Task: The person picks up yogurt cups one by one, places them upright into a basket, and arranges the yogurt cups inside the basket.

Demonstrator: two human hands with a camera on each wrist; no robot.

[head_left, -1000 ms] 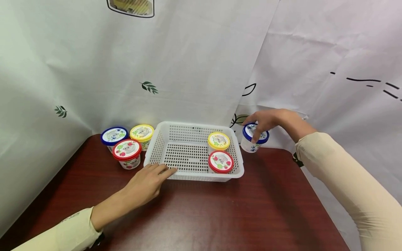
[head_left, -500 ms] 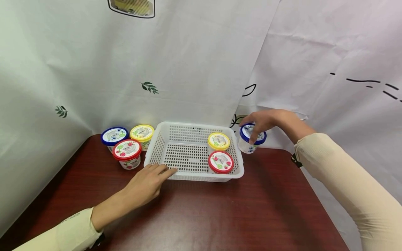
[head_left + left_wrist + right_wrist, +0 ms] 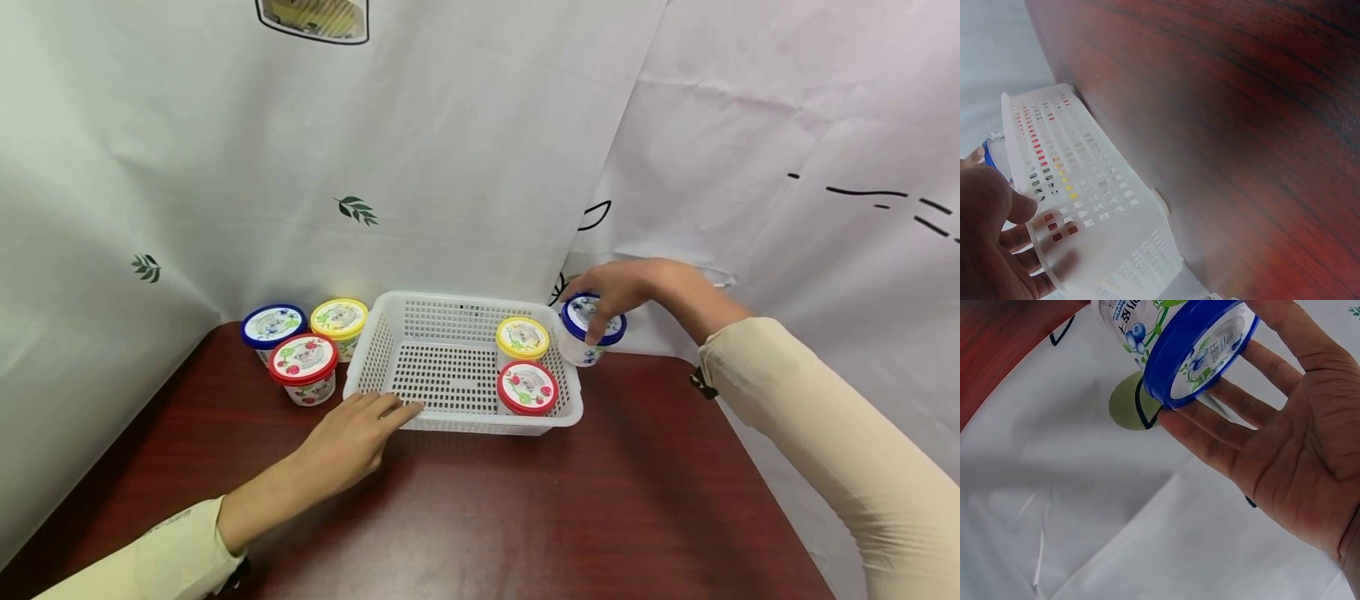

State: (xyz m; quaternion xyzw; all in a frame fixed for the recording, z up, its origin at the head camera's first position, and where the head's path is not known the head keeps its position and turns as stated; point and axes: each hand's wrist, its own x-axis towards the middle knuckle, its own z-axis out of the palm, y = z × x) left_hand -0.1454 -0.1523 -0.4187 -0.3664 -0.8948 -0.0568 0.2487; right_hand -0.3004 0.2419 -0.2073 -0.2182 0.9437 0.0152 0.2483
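My right hand (image 3: 618, 287) holds a tub with a blue lid (image 3: 582, 342) from above, just outside the basket's right end. In the right wrist view, thumb and fingers spread around the rim of the lid (image 3: 1210, 359), and blueberries are printed on the tub. My left hand (image 3: 352, 433) grips the front left rim of a white perforated plastic basket (image 3: 468, 427); in the left wrist view its fingers (image 3: 1029, 257) hook over that rim. Inside the basket's right end stand a yellow-lidded tub (image 3: 522, 337) and a red-lidded tub (image 3: 527, 387).
Left of the basket stand three more tubs, with a blue lid (image 3: 273, 325), a yellow lid (image 3: 340, 317) and a red lid (image 3: 303, 358). The dark red wooden table (image 3: 525, 517) runs back to a white printed curtain (image 3: 465, 167).
My right hand has moved a little to the left with the blue-lidded tub, bringing it up close to the basket's right end. The left hand and basket have stayed in place.
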